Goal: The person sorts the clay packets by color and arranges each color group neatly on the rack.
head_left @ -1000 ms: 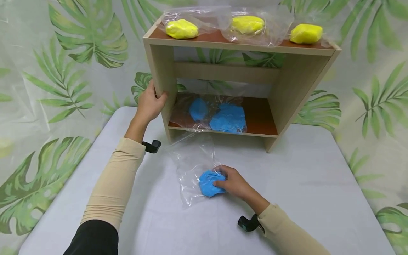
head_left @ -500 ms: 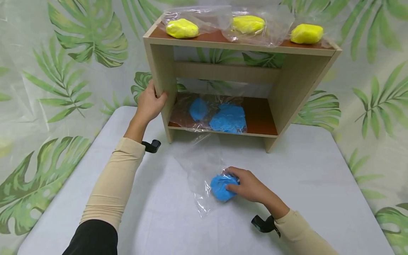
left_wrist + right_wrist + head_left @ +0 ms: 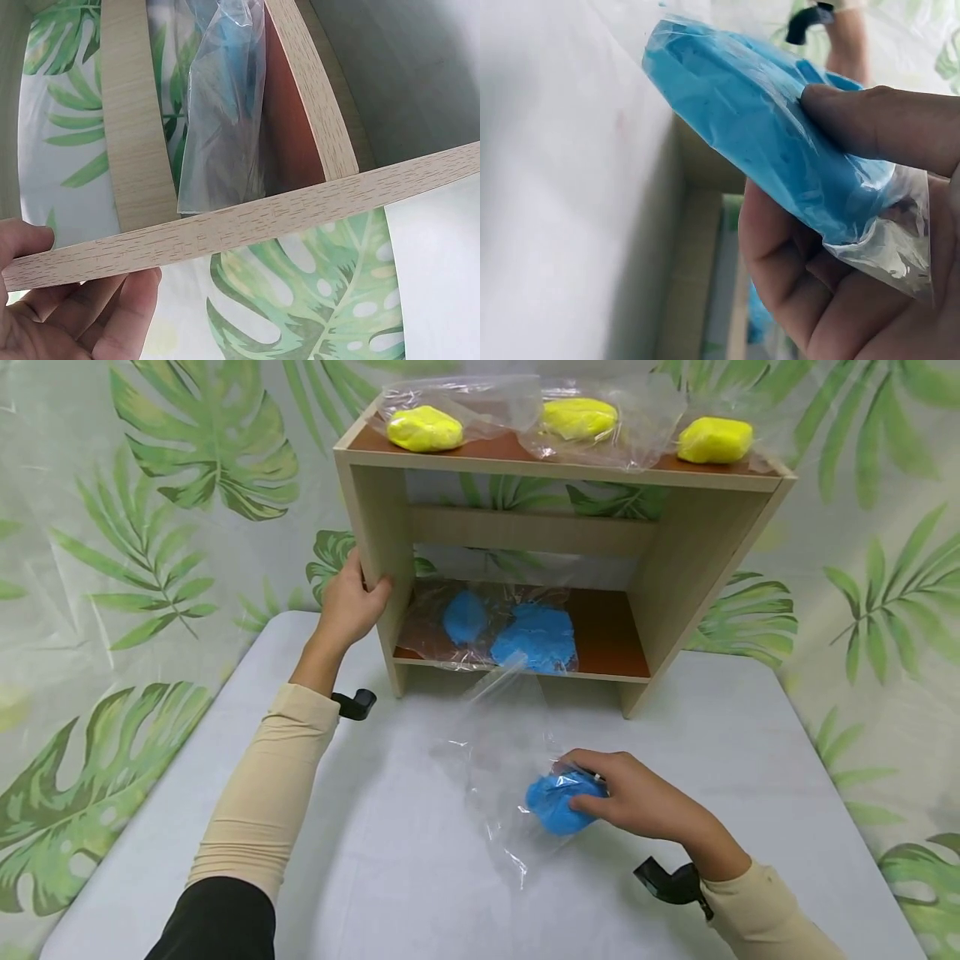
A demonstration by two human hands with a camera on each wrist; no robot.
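My left hand grips the left side panel of a small wooden shelf. In the left wrist view, the thumb lies on one face of the panel edge and the fingers on the other. Over the table's middle, my right hand pinches a lump of blue clay inside a clear plastic bag. The right wrist view shows the thumb on one flat side of the clay and curled fingers on the other. The bag's loose end trails up and left toward the shelf.
Two bagged blue lumps lie on the lower board, one at left and a wider one beside it. Three bagged yellow lumps sit on top, at left, middle and right. Leaf-print sheeting hangs behind the white table.
My right hand has moved to the right with the bagged blue clay, its bag drawn along. The left hand has stayed on the shelf panel.
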